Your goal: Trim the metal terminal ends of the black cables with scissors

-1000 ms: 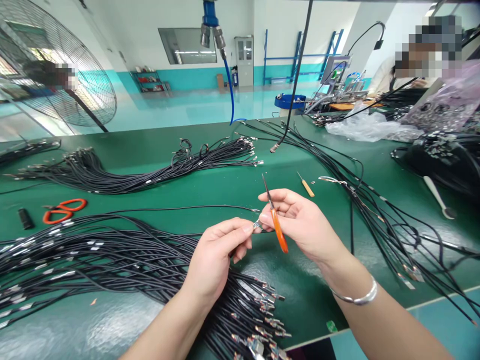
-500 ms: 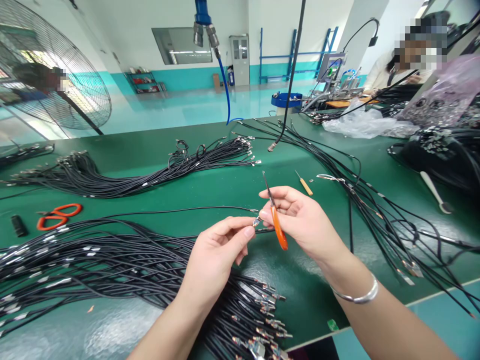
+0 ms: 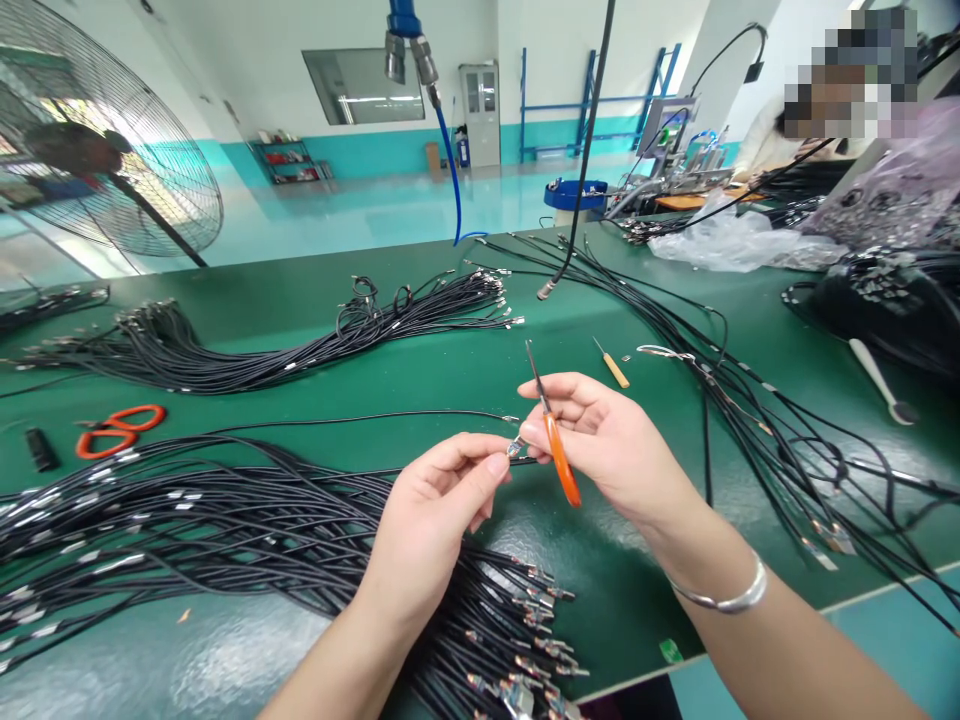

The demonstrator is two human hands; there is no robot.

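My left hand [image 3: 435, 515] pinches the small metal connector [image 3: 515, 447] at the end of a thin black cable [image 3: 375, 416], thumb and forefinger closed on it. My right hand [image 3: 611, 445] touches the same connector with its fingertips and holds an orange-handled pick tool [image 3: 559, 455], its thin metal tip pointing up and away. Both hands hover over the green table mat [image 3: 465, 370], just above a big bundle of black cables [image 3: 225, 530] with metal ends.
Another cable bundle [image 3: 285, 345] lies across the far mat. Orange scissors [image 3: 112, 430] rest at the left, a small wooden-handled tool [image 3: 613, 368] beyond my right hand. More cables [image 3: 765, 420] trail off right. A floor fan [image 3: 97, 130] stands at far left; another person sits at back right.
The view shifted very slightly; both hands stay on the connector in nearly the same pose, and the pick tool is tilted a touch more to the right.
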